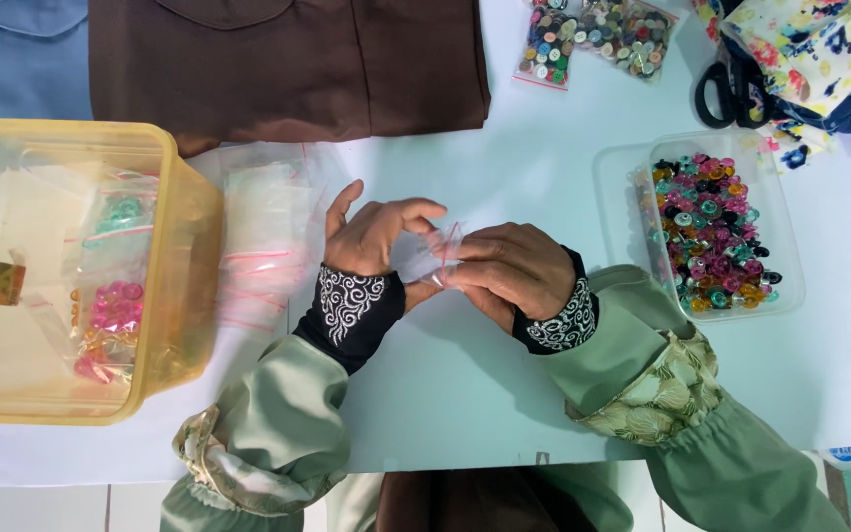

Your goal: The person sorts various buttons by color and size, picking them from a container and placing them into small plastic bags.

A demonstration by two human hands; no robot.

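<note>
Both grips meet at the middle of the counter: the left hand and the right hand pinch a small clear zip bag with a red seal line between their fingertips. Toward the left edge stands a yellow plastic tub with filled packets inside, and a pile of empty bags lies just beside it. Near the right edge sits a clear tray of coloured buttons. The bag looks featherlight, limp and slippery; it probably handles best pinched at its stiffer sealed mouth, one hand on each side.
</note>
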